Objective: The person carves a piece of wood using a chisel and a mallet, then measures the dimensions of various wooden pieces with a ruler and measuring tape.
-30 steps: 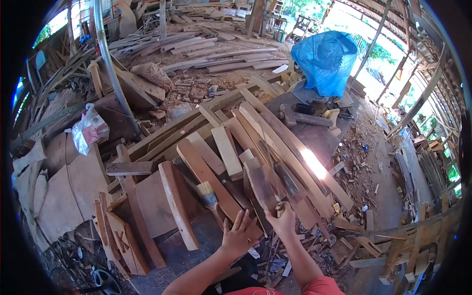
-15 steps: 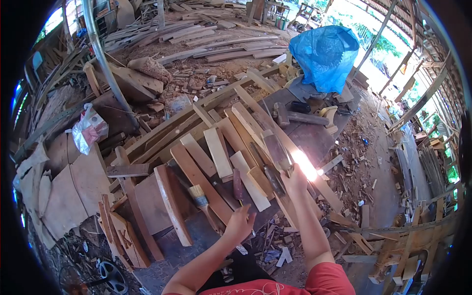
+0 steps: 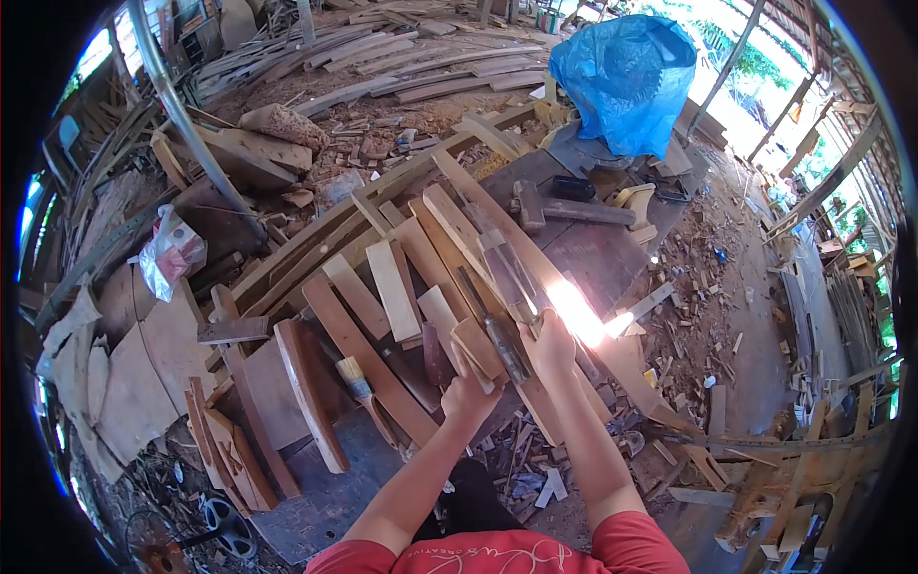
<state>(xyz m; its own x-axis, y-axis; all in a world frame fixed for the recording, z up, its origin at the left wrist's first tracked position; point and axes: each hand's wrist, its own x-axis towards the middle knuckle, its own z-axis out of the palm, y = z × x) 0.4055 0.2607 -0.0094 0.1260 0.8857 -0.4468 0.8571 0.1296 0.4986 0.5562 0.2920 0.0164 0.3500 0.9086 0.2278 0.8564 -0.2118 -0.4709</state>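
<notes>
My left hand [image 3: 468, 397] is closed on the lower end of a short wooden block [image 3: 477, 348], which overlaps a pale wood strip [image 3: 439, 311]. Just left of these fingers lies a chisel with a dark red handle [image 3: 437, 356]. My right hand [image 3: 549, 349] is closed around the near end of a tool with a broad brown body [image 3: 504, 263] and pale metal edges; its exact kind I cannot tell. Between the hands a dark-handled tool [image 3: 504, 346] rests on the boards. A paintbrush [image 3: 356, 380] lies farther left, beside a long brown board [image 3: 368, 359].
A wooden mallet [image 3: 574, 209] lies at the bench's far side, near a blue plastic sheet [image 3: 623, 86] draped over something. Several more boards lean across the bench. Wood scraps [image 3: 708, 287] litter the ground at right, and a clear plastic bag [image 3: 172, 251] sits at left.
My left hand has moved up from beside the red-handled chisel and closed on the short block, which has shifted left over the pale strip. My right hand still holds its tool.
</notes>
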